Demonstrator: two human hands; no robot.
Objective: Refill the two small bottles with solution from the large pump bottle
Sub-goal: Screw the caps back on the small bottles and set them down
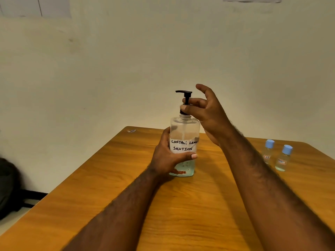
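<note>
Grasp for opening the large pump bottle (pixel 184 134) at mid-table
Left hand (pixel 166 158) wraps the labelled body, steadying it upright on the table (pixel 126 178); right hand (pixel 206 113) pinches the black pump collar (pixel 183 111) in its fingertips, probably to unscrew it. The two small bottles (pixel 283 158) stand capped, well apart to the right

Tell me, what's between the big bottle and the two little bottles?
The person's right forearm, above bare wooden table, seen in the head view.
</note>
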